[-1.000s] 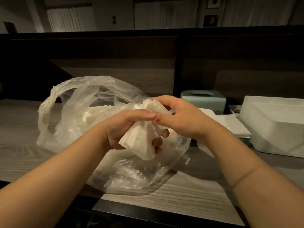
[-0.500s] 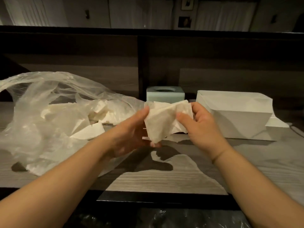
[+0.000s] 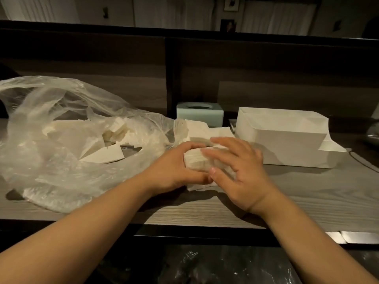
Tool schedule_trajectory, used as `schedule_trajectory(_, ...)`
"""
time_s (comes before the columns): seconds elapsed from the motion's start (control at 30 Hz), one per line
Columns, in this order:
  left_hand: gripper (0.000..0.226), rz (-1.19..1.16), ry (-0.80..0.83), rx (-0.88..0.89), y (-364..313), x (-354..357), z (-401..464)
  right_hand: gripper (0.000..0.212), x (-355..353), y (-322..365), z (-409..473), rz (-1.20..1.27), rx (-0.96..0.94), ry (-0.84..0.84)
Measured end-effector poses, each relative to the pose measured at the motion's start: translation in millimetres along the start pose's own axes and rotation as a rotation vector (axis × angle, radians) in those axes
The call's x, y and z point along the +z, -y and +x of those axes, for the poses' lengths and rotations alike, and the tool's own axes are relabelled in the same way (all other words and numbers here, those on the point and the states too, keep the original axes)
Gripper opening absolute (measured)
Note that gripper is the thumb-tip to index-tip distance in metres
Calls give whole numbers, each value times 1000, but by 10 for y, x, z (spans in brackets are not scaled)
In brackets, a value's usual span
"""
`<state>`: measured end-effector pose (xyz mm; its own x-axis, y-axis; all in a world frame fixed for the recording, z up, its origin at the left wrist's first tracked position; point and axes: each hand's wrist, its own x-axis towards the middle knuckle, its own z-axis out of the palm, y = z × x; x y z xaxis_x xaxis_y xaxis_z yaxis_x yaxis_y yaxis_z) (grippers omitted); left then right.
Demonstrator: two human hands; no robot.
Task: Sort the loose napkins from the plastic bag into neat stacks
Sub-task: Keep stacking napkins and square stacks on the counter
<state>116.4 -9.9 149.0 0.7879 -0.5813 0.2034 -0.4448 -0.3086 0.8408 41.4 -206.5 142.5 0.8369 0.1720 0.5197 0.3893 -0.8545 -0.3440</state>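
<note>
Left hand (image 3: 176, 167) cupped against the near-left side of a wad of napkins (image 3: 198, 163), right hand (image 3: 238, 171) spread flat over its top and right edge, fingers blurred; pressed inward from both sides, likely to square the edges into a stack on the table (image 3: 307, 193); a few sheets splayed out beneath; just behind, another pile of napkins (image 3: 202, 131); left of that, the plastic bag (image 3: 61, 140) slumped open, loose napkins inside, plenty unsorted; right, white boxes (image 3: 281, 140).
</note>
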Motion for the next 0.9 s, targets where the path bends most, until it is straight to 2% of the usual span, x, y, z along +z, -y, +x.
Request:
schedule_trajectory(0.07,66,-22,0,10,33,10,3,53,1,-5,20,3,46,30)
schedule_trajectory(0.2,50,-60,-79,46,92,-3,14,66,-11,-60,19,101,193,-120)
schedule_trajectory(0.3,60,-38,-50,59,79,-56,-14,93,-49,-93,-3,205,326,7)
schedule_trajectory(0.37,71,14,4,46,74,-81,-27,100,-58,-112,-10,278,358,110)
schedule_trajectory(0.43,75,34,29,15,54,-82,-23,85,-55,-138,-15,328,335,139)
schedule_trajectory(0.53,49,-94,43,-12,46,-54,-9,49,-43,-147,-6,367,300,117)
schedule_trajectory(0.6,37,-161,-22,-16,64,-56,-13,47,-33,-153,-5,349,314,73)
schedule_trajectory(0.67,40,-162,-67,-30,96,-79,-9,48,-24,-170,3,216,337,12)
schedule_trajectory(0.73,45,-123,-76,-55,107,-93,-7,35,-16,-167,-1,95,332,-27)
schedule_trajectory(0.8,47,-102,-79,-66,104,-95,-2,26,-31,-147,-10,83,334,-80)
schedule_trajectory(0.9,49,-68,-77,-69,111,-98,7,26,-52,-127,-18,113,311,-137)
